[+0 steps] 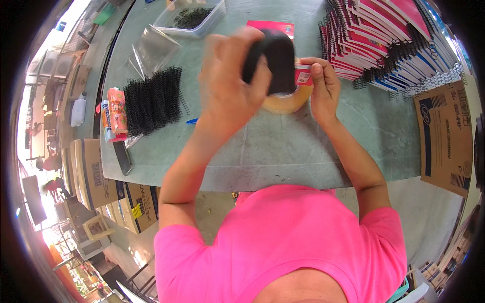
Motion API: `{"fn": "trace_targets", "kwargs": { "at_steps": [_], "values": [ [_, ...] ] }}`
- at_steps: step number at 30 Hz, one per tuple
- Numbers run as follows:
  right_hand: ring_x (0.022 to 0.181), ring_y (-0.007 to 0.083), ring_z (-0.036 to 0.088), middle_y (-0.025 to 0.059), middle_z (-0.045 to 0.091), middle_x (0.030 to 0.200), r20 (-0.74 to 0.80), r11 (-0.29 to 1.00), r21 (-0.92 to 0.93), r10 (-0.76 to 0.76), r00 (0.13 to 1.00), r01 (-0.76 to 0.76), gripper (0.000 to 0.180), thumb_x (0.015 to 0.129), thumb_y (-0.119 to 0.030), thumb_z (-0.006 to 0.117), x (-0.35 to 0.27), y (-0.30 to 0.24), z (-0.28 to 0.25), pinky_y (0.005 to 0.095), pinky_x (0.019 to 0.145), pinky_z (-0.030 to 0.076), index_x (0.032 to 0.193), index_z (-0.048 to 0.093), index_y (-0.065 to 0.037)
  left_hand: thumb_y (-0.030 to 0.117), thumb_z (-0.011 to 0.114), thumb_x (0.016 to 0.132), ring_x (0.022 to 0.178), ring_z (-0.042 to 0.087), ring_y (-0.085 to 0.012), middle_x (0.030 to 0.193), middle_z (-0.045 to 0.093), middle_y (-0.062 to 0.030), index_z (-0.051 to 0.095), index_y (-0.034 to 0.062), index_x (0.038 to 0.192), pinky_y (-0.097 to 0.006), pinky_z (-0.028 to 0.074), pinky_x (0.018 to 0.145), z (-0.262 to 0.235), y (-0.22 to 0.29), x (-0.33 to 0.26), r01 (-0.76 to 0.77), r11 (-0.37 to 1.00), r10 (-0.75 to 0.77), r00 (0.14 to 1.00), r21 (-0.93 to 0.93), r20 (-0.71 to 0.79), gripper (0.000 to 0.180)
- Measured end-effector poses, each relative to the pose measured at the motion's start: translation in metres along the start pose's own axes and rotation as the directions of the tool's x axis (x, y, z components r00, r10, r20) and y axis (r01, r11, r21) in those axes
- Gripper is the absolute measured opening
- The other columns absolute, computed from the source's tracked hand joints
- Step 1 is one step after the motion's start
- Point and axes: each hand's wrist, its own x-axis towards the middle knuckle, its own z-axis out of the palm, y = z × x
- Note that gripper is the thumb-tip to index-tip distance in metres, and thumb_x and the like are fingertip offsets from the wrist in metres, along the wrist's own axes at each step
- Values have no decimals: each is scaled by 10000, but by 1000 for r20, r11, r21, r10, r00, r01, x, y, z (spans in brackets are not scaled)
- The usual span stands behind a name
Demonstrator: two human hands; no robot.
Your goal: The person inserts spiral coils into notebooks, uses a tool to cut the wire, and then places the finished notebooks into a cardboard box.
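My left hand [230, 76] is raised over the table and smeared by motion, its fingers and thumb closed against the left side of a black rounded object [278, 63]. What kind of object this is I cannot make out. Just below it shows a yellowish roll of tape [285, 103], partly covered. To the right, my right hand [325, 88] pinches the edge of a small red-covered pad [303, 74] between thumb and fingers. Behind the black object lies another red cover [270, 25], mostly hidden.
Black spiral binding coils [154, 101] lie in a bundle at left, beside colourful packets [116, 113] and a phone [122, 157]. A clear plastic tub [214, 20] holds more coils. Stacked spiral-bound pads [374, 40] fill the far right, above a cardboard box [444, 136].
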Motion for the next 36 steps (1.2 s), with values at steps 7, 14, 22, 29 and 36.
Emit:
{"fn": "trace_targets", "kwargs": {
  "at_steps": [7,14,22,29,36],
  "values": [
    [844,76,551,37,625,903,-6,985,-119,-127,992,126,296,975,-268,445,-4,1,0,217,757,437,1024,595,-18,68,592,756,725,585,-320,907,532,-149,547,117,1033,-399,490,612,8,3,-8,138,988,-130,985,-62,117,285],
    [883,99,568,59,633,916,35,997,-56,-56,998,58,262,942,-218,511,0,-6,1,236,787,452,1095,579,-16,176,658,773,833,563,-345,935,546,-153,583,96,1053,-407,477,742,31,16,-85,226,936,3,761,-269,649,301],
    [775,184,592,57,655,880,322,652,-641,-251,913,405,286,713,-171,742,16,-17,-27,277,721,466,956,656,-47,111,665,737,810,559,-274,884,577,-78,611,104,942,-387,422,761,36,-26,-15,-186,977,212,919,-108,332,213],
    [636,219,587,105,649,856,292,666,-722,46,955,188,238,771,-174,681,14,-44,-17,309,594,450,964,663,-36,234,616,781,832,590,-207,831,597,-43,583,127,1028,-368,421,747,32,-23,-17,-300,949,247,901,101,357,272],
    [516,66,553,42,629,752,200,841,-481,381,903,-248,227,881,-116,574,18,-45,-17,192,421,411,1090,630,-47,250,586,767,825,602,-194,829,613,-32,616,146,829,-356,424,725,38,-35,-17,-233,959,131,866,159,482,125]
  ]
}}
